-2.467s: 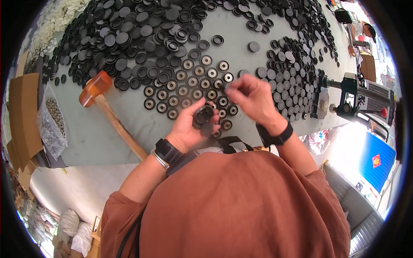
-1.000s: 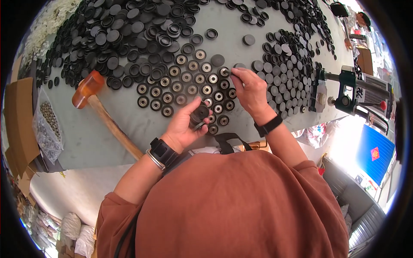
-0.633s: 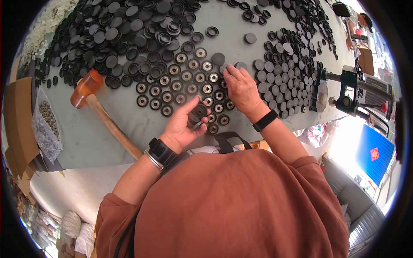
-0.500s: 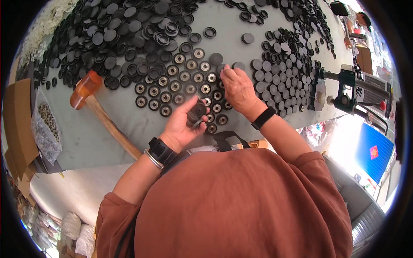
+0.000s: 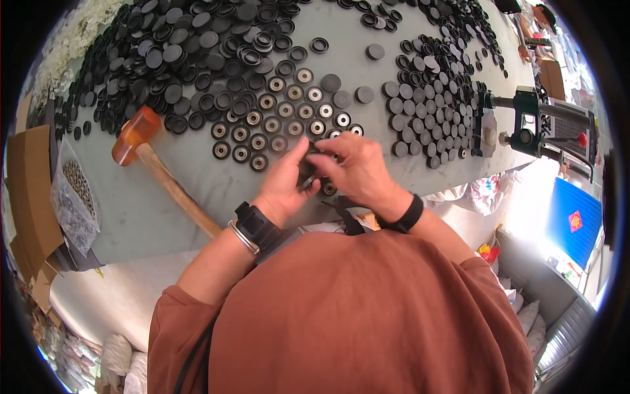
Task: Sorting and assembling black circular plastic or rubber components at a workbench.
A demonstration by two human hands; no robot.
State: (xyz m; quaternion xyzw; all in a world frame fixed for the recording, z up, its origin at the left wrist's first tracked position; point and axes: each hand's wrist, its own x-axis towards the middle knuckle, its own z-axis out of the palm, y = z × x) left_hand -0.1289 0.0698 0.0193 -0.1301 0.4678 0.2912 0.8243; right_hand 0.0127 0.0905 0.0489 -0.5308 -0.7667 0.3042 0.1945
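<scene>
My left hand (image 5: 281, 189) is curled round dark round caps (image 5: 306, 169), partly hidden by the fingers. Against them, my right hand (image 5: 362, 172) has its thumb and fingers drawn together; whether it grips a cap of its own is hidden. Both hands are above the near part of the table, over a group of black caps with metal bearings in their centres (image 5: 271, 125). Just beyond my right hand lie a few loose grey-black discs (image 5: 342, 99).
A large heap of black caps (image 5: 197, 46) covers the far left. Neat rows of caps (image 5: 426, 118) stand to the right, near a green press-like tool (image 5: 527, 121). An orange-headed mallet (image 5: 167, 174) and a clear bag of small metal parts (image 5: 77, 190) lie on the left.
My right hand has come back from the loose discs beyond the bearings to meet my left hand. My left hand keeps its hold on the caps.
</scene>
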